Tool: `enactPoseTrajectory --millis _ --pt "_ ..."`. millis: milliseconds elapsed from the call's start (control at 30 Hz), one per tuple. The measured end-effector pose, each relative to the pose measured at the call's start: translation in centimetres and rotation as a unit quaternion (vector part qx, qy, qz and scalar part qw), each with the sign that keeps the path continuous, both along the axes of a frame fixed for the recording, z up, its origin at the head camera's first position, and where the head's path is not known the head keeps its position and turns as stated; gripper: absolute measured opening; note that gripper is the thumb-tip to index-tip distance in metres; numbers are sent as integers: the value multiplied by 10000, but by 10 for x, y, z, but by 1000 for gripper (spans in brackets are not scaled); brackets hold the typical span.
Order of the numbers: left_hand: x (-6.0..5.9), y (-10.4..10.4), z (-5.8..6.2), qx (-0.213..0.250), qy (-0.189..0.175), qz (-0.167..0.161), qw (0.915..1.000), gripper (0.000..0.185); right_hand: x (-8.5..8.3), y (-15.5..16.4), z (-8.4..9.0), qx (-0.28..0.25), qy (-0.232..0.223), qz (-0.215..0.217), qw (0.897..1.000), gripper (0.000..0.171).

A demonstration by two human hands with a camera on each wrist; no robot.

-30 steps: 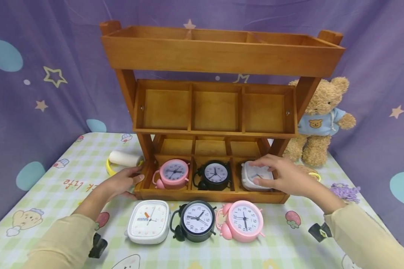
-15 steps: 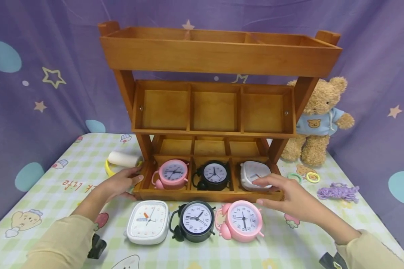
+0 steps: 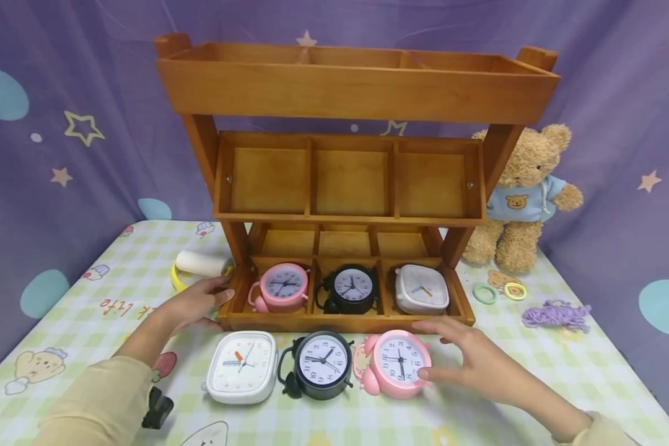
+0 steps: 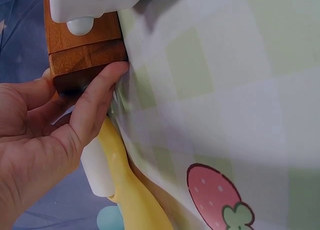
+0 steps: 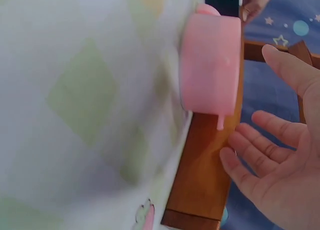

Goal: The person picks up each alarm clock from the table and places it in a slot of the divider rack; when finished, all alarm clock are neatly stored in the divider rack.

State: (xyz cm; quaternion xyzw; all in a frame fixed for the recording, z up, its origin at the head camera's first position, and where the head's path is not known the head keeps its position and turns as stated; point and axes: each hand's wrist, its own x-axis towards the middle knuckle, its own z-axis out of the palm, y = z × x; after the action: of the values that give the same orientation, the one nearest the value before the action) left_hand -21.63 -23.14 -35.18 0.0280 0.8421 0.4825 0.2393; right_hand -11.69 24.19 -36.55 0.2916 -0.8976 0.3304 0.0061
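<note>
A brown wooden shelf rack point(image 3: 357, 93) stands on the table, and my left hand point(image 3: 197, 303) holds its lower left end between thumb and fingers. In its bottom row sit a pink alarm clock point(image 3: 284, 287), a black one point(image 3: 352, 289) and a white square one point(image 3: 422, 288), one per compartment. Before the rack lie a white square clock point(image 3: 242, 367), a black alarm clock point(image 3: 323, 365) and another pink alarm clock point(image 3: 400, 363). My right hand point(image 3: 474, 359) is spread at that pink clock's right side; in the right wrist view its fingers are apart from the clock point(image 5: 210, 64).
A teddy bear point(image 3: 526, 198) in a blue top sits behind the rack's right end. Hair rings point(image 3: 485, 293) and a purple yarn bundle point(image 3: 556, 314) lie to the right. At the left are a white roll point(image 3: 201, 263) and a yellow band point(image 3: 178, 282).
My right hand has let go of the white clock in the bottom right compartment. It has moved toward me to the pink clock on the table. The left hand stays at the rack.
</note>
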Motion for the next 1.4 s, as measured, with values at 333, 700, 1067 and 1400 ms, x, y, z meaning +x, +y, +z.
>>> enactPoseTrajectory --millis 333,700,1067,1400 --pt "-1 -1 -1 -33 -38 35 10000 62 0 -15 -9 511 -479 -106 9975 86" --pt "1 -1 0 9 -4 44 10000 62 -2 -28 -17 517 -737 -75 9959 109" --pt "1 -2 -1 98 14 36 9999 62 -6 -29 -22 446 -565 -80 9974 100" --pt "0 -1 -2 57 15 34 10000 62 -5 -27 -22 389 -424 -203 9981 100"
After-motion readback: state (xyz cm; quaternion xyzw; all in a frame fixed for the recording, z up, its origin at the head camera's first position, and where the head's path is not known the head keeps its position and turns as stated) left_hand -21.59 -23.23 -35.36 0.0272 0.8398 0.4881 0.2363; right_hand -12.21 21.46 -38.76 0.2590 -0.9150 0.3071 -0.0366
